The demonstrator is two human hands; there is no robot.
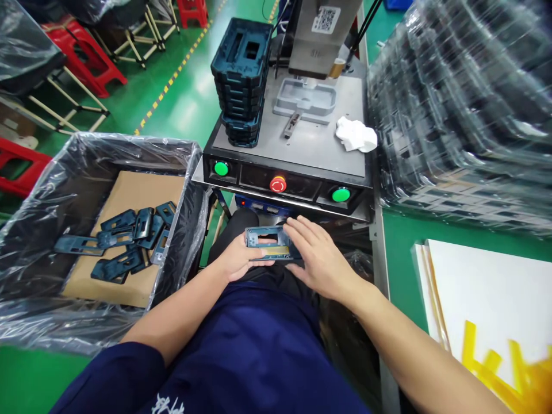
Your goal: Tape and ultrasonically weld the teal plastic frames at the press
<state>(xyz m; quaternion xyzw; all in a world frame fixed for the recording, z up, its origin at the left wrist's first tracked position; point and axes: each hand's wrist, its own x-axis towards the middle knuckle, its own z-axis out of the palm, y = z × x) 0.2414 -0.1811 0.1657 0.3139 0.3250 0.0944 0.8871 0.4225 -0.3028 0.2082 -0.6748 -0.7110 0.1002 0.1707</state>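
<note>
I hold a small dark teal plastic frame (268,242) with a yellow strip over my lap, just below the press machine's front panel. My left hand (237,260) grips its left end, fingers curled under it. My right hand (318,257) lies over its right end, fingers stretched and pressed on the part. A stack of teal trays (242,80) stands on the machine's plate (302,144) at the left. A grey fixture (307,99) sits under the press head (319,34).
Two green buttons (221,168) (340,195) and a red stop button (278,184) line the panel. A plastic-lined box (52,190) at the left holds several teal parts (125,241). Wrapped tray stacks (461,103) fill the right; white sheets (483,287) lie below; a white cloth (356,135) is on the plate.
</note>
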